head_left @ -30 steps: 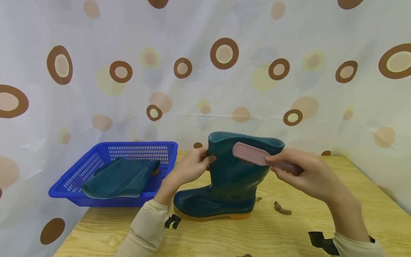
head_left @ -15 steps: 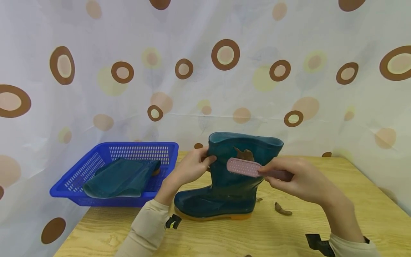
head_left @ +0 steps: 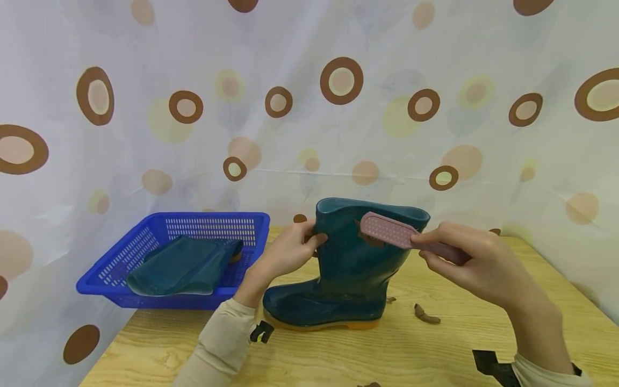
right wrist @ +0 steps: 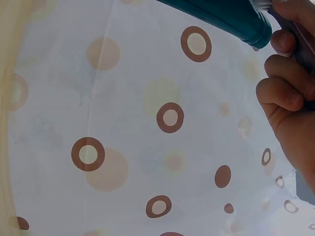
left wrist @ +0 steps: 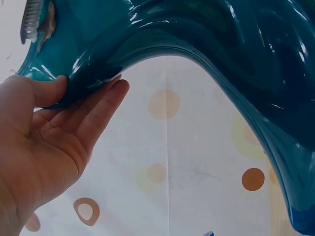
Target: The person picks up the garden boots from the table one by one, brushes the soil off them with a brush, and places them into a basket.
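A dark teal rubber boot (head_left: 350, 279) stands upright on the wooden table, toe to the left. My left hand (head_left: 290, 250) grips the front edge of its shaft near the top; in the left wrist view the thumb (left wrist: 51, 91) lies on the near face and the fingers go behind. My right hand (head_left: 476, 263) grips the handle of a pink brush (head_left: 387, 230), its bristles toward the upper shaft. Brown mud (head_left: 372, 240) shows on the shaft, partly hidden under the brush head. The left wrist view also shows the bristles (left wrist: 30, 19) beside a mud patch (left wrist: 47, 27).
To the left stands a blue plastic basket (head_left: 176, 303) holding another teal boot (head_left: 181, 266) on its side. Brown clumps (head_left: 426, 314) lie on the table (head_left: 309, 360) right of the standing boot, and one at the front edge. A dotted curtain (head_left: 300, 134) hangs behind.
The brush moved down the shaft, baring the mud patch, then back up and right over it. My left hand and the boot have held still.
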The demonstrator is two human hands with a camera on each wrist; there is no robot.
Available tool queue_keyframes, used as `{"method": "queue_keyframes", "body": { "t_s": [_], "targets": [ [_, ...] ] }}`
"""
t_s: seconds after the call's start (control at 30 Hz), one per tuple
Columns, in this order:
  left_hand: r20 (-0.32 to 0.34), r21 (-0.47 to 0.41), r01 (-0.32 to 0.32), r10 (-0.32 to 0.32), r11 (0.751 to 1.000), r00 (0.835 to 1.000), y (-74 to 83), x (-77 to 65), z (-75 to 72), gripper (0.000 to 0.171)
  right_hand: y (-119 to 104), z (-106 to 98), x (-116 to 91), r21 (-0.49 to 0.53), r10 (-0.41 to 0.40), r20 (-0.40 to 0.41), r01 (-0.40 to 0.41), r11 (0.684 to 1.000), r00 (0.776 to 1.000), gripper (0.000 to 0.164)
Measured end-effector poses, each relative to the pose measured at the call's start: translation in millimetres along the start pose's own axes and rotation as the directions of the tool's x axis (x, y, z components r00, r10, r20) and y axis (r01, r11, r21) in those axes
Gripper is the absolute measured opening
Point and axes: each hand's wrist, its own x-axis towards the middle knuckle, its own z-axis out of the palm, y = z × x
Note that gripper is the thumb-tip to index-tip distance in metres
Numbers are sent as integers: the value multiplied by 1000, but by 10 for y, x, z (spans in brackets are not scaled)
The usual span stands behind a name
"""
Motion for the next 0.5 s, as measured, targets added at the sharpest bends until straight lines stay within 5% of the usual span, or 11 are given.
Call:
{"method": "queue_keyframes", "body": {
  "t_s": [0.23,0.5],
  "targets": [
    [5,3,-8,8,1000,1000,-1,-4,-2,22,6,20,-7,4,38,64,-38,999,997,54],
    [1,-15,-1,1,1000,1000,2,2,-2,22,-30,79,-18,76,103,186,-118,990,977,39]
  ]
}}
